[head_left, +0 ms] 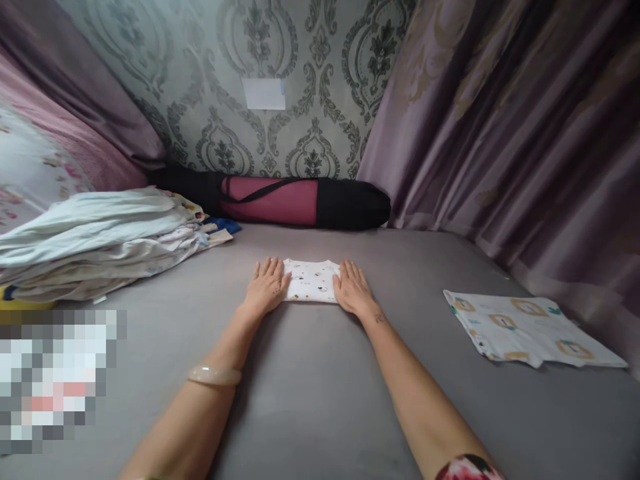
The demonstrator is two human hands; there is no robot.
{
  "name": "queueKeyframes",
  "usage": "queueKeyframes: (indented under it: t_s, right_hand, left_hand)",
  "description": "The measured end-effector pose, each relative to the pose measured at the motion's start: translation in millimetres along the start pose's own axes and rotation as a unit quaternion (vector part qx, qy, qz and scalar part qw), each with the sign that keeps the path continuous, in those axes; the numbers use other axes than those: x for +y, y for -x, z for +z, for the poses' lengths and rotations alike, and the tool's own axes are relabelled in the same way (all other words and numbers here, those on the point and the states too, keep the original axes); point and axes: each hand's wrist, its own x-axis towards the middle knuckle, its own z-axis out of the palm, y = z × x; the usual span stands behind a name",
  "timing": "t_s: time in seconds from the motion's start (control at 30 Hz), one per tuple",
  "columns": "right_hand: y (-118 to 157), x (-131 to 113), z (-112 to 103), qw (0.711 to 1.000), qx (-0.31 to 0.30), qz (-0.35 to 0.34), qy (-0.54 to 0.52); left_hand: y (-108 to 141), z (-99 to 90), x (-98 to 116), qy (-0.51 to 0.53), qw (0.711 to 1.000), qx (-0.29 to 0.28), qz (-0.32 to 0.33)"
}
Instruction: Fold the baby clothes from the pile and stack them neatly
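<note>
A small white garment [312, 281] with a scattered print lies folded into a flat rectangle on the grey sheet [310, 387]. My left hand [269, 285] rests flat on its left edge, fingers stretched out and pointing away from me. On its right edge lies my right hand [353, 287], also flat, with the fingers extended. The palms hide both side edges of the cloth. A pale bangle [215, 375] circles my left forearm.
Several light garments [110, 230] are heaped at the left. A folded printed cloth [525, 327] lies at the right. Against the patterned wall stretches a long black and maroon bag [275, 200]. Purple curtains [500, 120] hang at the right. The lower left is pixelated.
</note>
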Motion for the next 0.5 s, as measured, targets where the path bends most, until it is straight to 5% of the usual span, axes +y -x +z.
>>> queueKeyframes:
  t_s: [0.2,0.4,0.5]
  right_hand:
    - [0.3,1.8,0.6,1.0,-0.025,0.009,-0.002]
    - [0.1,-4.2,-7.2,0.999,0.021,-0.035,-0.011]
    - [-0.2,-2.7,4.0,0.999,-0.01,-0.034,-0.005]
  left_hand:
    - [-1.4,1.2,-4.1,0.038,0.998,-0.041,-0.008]
    - [-2.1,-4.0,-6.2,0.077,0.997,0.018,-0.008]
    - [-0.5,-0.1,-9.2,0.072,0.997,-0.009,0.002]
